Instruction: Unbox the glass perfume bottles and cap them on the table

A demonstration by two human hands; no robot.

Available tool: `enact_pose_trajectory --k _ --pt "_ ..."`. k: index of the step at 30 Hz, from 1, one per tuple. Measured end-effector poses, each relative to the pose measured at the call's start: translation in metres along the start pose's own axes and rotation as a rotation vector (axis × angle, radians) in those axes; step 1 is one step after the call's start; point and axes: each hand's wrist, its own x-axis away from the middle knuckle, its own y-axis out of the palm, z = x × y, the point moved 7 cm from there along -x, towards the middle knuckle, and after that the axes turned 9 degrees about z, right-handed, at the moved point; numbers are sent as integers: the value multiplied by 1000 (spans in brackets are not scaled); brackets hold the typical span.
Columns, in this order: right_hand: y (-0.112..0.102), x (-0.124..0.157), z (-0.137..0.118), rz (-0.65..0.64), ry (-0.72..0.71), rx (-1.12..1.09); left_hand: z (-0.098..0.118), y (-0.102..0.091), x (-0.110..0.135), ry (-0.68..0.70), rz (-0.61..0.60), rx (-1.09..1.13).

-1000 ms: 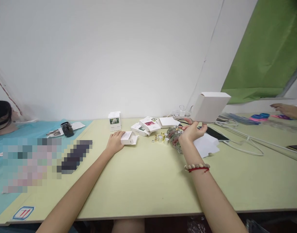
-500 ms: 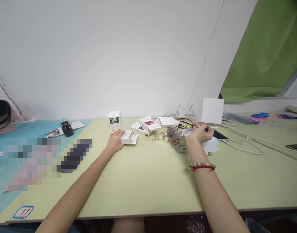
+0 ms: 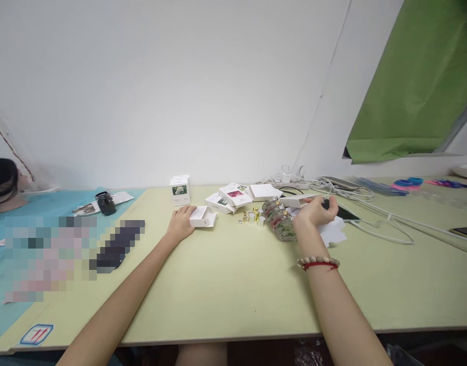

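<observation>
"Head camera: what differs from a second ago?"

"The white box (image 3: 297, 200) was raised high above the right hand (image 3: 314, 212). Now it sits low, seen nearly edge-on, just beyond the clear containers (image 3: 279, 221)."

"Anything else?"

"Another person's hand, which showed at the far right edge, is gone. The left hand (image 3: 181, 223) has stayed put, its fingers wrapped around one end of the small carton (image 3: 200, 217), which lies on the counter (image 3: 233, 284) with its flap out to the right."

"And the right hand's grip?"

"I cannot tell whether it clasps anything. The white box's right end comes right up to the fingers, partly hidden there."

"What lies between the two hands?"

"Small gold and silver caps (image 3: 251, 217), just left of the clear containers."
</observation>
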Motion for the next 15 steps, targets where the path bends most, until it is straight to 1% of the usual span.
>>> enact_pose_trajectory --k 1,3,6,8,10,11,12,13,15 --pt "-4 2 -5 47 -48 6 0 0 0 -5 1 3" --pt "-12 9 -19 137 -192 41 0 0 0 -15 7 9" --pt "-8 29 -40 72 -459 134 0 -4 -1 -20 45 6" --pt "-2 47 -49 -18 -611 179 3 -10 -2 -5 84 10" --pt "8 69 -50 -171 -719 215 8 -15 -1 33 106 39" --pt "14 82 -48 -277 -765 235 11 -17 -1 60 107 63" --pt "21 97 -45 -407 -811 257 15 -19 0 88 102 89" --pt "28 115 -39 -565 -850 282 18 -20 1 116 92 113" --pt "38 153 -24 -919 -894 327 22 -20 2 149 69 146"
